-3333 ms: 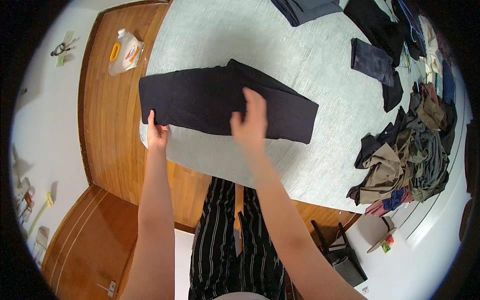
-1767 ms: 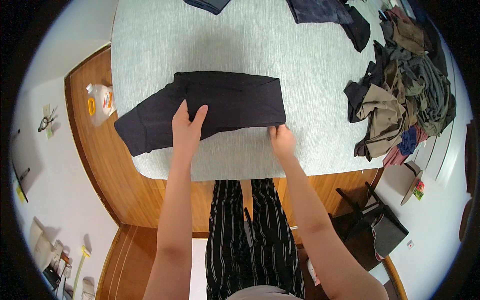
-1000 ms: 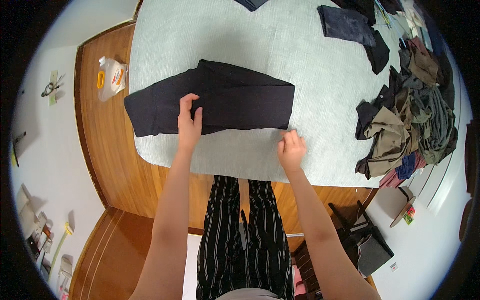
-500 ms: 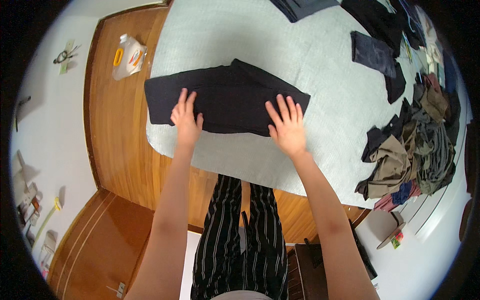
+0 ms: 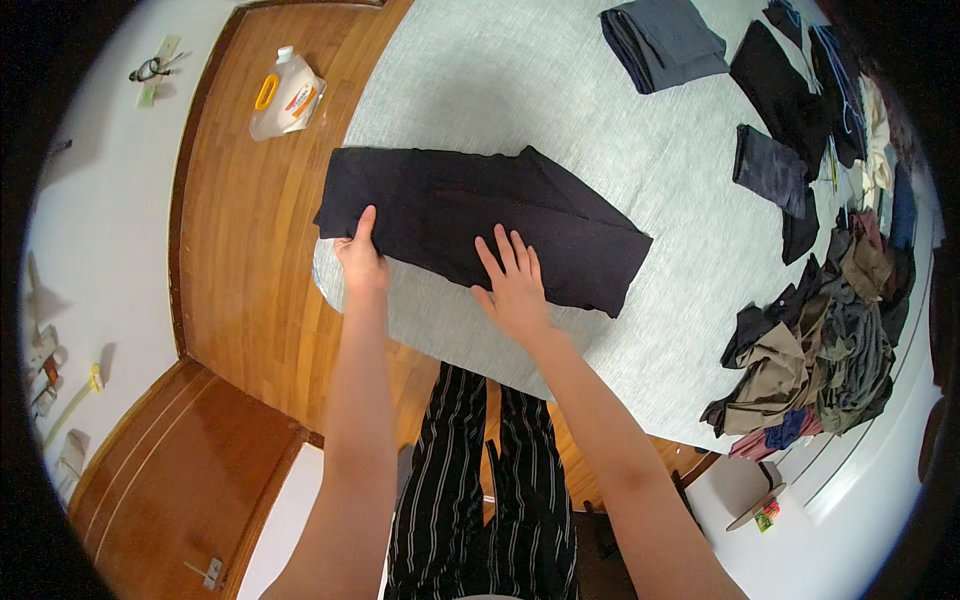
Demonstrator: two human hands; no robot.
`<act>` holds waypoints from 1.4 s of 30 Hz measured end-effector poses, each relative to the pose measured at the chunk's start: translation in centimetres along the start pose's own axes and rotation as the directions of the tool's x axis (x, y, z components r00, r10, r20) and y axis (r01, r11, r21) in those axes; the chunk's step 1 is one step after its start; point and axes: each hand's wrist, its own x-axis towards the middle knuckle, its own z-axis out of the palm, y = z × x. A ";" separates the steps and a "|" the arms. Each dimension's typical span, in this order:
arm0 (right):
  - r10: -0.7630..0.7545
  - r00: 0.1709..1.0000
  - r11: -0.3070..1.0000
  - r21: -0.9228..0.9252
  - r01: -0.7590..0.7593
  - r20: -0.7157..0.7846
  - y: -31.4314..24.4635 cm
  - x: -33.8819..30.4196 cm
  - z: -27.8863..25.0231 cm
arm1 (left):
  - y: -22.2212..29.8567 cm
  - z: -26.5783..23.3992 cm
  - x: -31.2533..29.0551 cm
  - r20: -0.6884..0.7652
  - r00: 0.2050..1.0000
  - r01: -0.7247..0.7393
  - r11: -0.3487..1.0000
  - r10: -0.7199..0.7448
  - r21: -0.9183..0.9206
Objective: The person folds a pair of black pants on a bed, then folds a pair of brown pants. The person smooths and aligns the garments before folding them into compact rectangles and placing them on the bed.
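Note:
A pair of black trousers (image 5: pixel 470 205), folded lengthwise, lies across the pale grey-green bed cover (image 5: pixel 440 85) in front of me. One corner of the fabric juts out on its far edge. My left hand (image 5: pixel 362 252) grips the near edge by the left end, thumb on top and fingers tucked underneath. My right hand (image 5: pixel 514 285) rests flat on the trousers near the middle of their near edge, with fingers spread and nothing held.
Folded dark grey trousers (image 5: pixel 668 45) lie at the far right. Beside them are a small folded dark garment (image 5: pixel 770 165) and black clothing (image 5: pixel 780 85). A heap of crumpled clothes (image 5: pixel 800 350) covers the right side. On the wooden floor (image 5: pixel 235 200) stands a plastic jug (image 5: pixel 288 98).
My left hand has moved from lying on top to gripping the near left edge. The right hand has slid left toward the middle. The trousers now slant more, their right end nearer me.

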 end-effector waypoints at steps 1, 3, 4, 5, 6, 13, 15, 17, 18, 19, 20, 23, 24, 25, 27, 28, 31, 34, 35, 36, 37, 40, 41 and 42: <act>0.038 0.999 0.999 0.031 -0.038 -0.014 0.1 -0.1 0.5 | 0.6 1.4 -1.1 0.065 0.983 -0.181 0.951 0.171 0.249; 0.198 0.980 0.888 0.430 -0.166 -0.028 0.2 0.2 0.8 | 2.3 3.8 -4.2 0.308 0.852 -0.516 0.582 0.423 0.629; 0.306 0.952 0.645 0.732 -0.220 0.016 0.3 0.6 0.8 | 2.1 3.8 -5.2 0.565 0.672 -0.730 0.300 0.478 0.614; 0.383 0.918 0.303 0.924 -0.231 0.104 0.4 0.9 0.6 | 2.0 4.0 -6.1 0.781 0.451 -0.866 -0.003 0.432 0.501; 0.488 0.848 -0.009 0.972 -0.235 0.209 0.6 1.1 0.3 | 1.8 4.4 -6.6 0.900 0.355 -0.919 -0.082 0.253 0.385; 0.648 0.632 -0.303 0.905 -0.299 0.425 3.7 2.5 -0.6 | -3.1 1.5 -7.3 0.709 0.690 -0.722 0.061 0.149 0.690; 0.599 0.764 -0.034 0.961 -0.274 0.239 3.7 2.9 -0.3 | -3.4 0.7 -6.7 0.677 0.721 -0.693 0.132 0.148 0.709; 0.550 0.804 -0.071 0.972 -0.225 0.226 3.7 3.3 -0.4 | -3.9 -0.7 -6.2 0.635 0.758 -0.650 0.251 0.148 0.717; 0.524 0.823 -0.091 0.975 -0.201 0.218 3.7 3.6 -0.5 | -4.3 -1.4 -6.0 0.613 0.777 -0.624 0.309 0.147 0.717; 0.562 0.803 -0.042 0.976 -0.212 0.198 4.5 3.6 0.2 | -4.4 -1.6 -6.1 0.586 0.805 -0.586 0.264 0.086 0.766; 0.615 0.774 0.030 0.976 -0.218 0.154 5.3 3.5 0.9 | -4.3 -1.6 -6.2 0.555 0.831 -0.548 0.214 0.031 0.809; 0.668 0.719 0.109 0.929 -0.353 0.195 6.2 3.4 1.3 | -3.2 -0.7 -6.3 0.601 0.796 -0.605 0.167 0.080 0.779; 0.669 0.726 0.133 0.935 -0.327 0.159 5.9 3.4 1.4 | -2.7 -0.3 -6.3 0.637 0.760 -0.650 0.168 0.130 0.741; 0.665 0.737 0.160 0.940 -0.303 0.124 5.5 3.3 1.2 | -1.7 0.1 -6.5 0.765 0.631 -0.776 0.109 0.129 0.622; 0.671 0.739 0.208 0.941 -0.269 0.063 5.8 2.9 1.9 | -0.5 1.2 -5.7 0.902 0.413 -0.911 0.066 0.127 0.408; 0.673 0.738 0.228 0.940 -0.254 0.036 5.9 2.6 2.3 | -0.2 1.6 -5.1 0.928 0.347 -0.937 0.077 0.135 0.340; 0.666 0.744 0.202 0.947 -0.251 0.055 5.4 2.6 1.8 | -1.1 3.9 -1.2 0.721 0.677 -0.689 0.472 0.147 0.551; 0.665 0.745 0.170 0.961 -0.219 0.052 5.3 2.2 2.1 | -0.7 7.6 3.4 0.691 0.723 -0.572 0.553 -0.009 0.606; 0.660 0.750 0.165 0.963 -0.214 0.054 5.5 2.2 2.2 | -0.6 8.5 4.8 0.760 0.648 -0.647 0.495 -0.044 0.580; 0.647 0.761 0.153 0.969 -0.192 0.049 5.6 2.2 2.4 | -0.5 9.1 6.0 0.799 0.595 -0.705 0.422 -0.084 0.570; 0.641 0.766 0.142 0.974 -0.174 0.044 5.7 2.1 2.5 | -0.4 9.9 6.7 0.832 0.537 -0.758 0.354 -0.137 0.548; 0.652 0.758 0.220 0.964 -0.148 -0.033 6.0 1.3 2.7 | 0.6 11.4 7.8 0.865 0.466 -0.779 0.378 -0.184 0.500; 0.659 0.749 0.264 0.954 -0.144 -0.069 6.1 1.2 2.7 | 1.0 12.0 7.9 0.870 0.459 -0.763 0.422 -0.180 0.490; 0.668 0.739 0.277 0.951 -0.138 -0.087 6.2 1.1 2.8 | 1.0 12.1 7.8 0.829 0.528 -0.735 0.390 -0.184 0.555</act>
